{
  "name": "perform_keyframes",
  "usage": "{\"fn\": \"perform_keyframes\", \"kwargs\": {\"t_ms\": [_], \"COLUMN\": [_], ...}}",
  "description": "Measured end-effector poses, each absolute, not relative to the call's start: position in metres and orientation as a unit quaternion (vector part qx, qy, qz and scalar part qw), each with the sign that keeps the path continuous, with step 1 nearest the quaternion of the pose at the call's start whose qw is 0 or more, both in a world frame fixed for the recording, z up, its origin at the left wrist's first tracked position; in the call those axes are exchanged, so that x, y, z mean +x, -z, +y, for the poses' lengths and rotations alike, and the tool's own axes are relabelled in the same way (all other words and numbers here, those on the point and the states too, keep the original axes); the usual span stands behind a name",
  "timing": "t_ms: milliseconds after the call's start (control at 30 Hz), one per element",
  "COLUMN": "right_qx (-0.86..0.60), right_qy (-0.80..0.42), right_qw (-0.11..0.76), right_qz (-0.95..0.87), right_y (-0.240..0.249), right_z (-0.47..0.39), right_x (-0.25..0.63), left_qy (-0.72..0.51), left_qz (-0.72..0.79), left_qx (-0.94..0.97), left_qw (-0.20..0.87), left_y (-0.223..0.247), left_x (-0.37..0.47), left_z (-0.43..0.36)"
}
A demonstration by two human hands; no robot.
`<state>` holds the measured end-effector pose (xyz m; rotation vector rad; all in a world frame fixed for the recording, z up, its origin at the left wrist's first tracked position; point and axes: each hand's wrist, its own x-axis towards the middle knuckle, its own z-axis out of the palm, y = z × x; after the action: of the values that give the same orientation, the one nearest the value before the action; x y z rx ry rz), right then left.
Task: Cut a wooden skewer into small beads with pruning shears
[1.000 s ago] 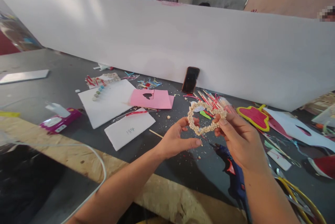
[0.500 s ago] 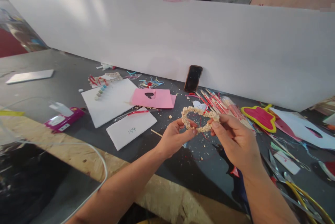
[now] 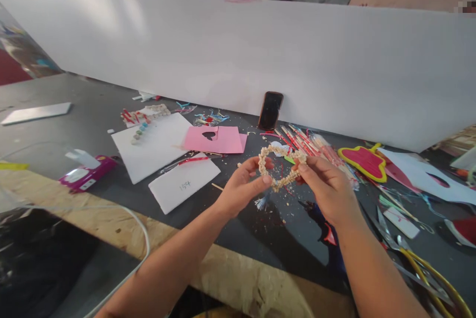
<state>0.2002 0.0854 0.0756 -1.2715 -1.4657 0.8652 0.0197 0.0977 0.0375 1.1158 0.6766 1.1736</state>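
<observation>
A heart-shaped ring of small cream-coloured lumps, perhaps beads or pebbles, is held up above the dark table. My left hand pinches its left side, thumb in front and fingers behind. On the opposite side, my right hand grips the rim between thumb and fingers. The table shows through the middle of the ring. Beneath it lie cream crumbs and a pale blue tassel. Dark-handled pliers or a similar tool are partly hidden beside my right forearm.
A phone leans against the white board. Left are a pink card, a white block marked 154 and a magenta device. Right are red-banded sticks, a yellow-edged red shape and yellow-handled scissors.
The ring has been tilted more upright in my hands, so its heart outline faces me more. My left thumb sits slightly further left. The whole view has shifted a little.
</observation>
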Motion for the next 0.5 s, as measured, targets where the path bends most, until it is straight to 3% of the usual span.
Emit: {"fn": "perform_keyframes", "kwargs": {"t_ms": [200, 367, 500], "right_qx": [-0.496, -0.461, -0.449], "right_qy": [-0.407, -0.508, -0.523], "right_qw": [0.484, 0.499, 0.517], "right_qz": [-0.595, -0.529, -0.507], "right_y": [-0.069, -0.064, -0.063], "right_z": [0.092, 0.096, 0.098], "right_x": [0.205, 0.209, 0.210], "left_qy": [-0.530, -0.476, -0.459], "left_qz": [0.285, 0.338, 0.347], "left_qx": [0.527, 0.572, 0.586], "left_qw": [0.600, 0.576, 0.570], "left_y": [-0.050, -0.063, -0.070], "left_x": [0.015, 0.017, 0.019], "left_z": [0.100, 0.104, 0.107]}}
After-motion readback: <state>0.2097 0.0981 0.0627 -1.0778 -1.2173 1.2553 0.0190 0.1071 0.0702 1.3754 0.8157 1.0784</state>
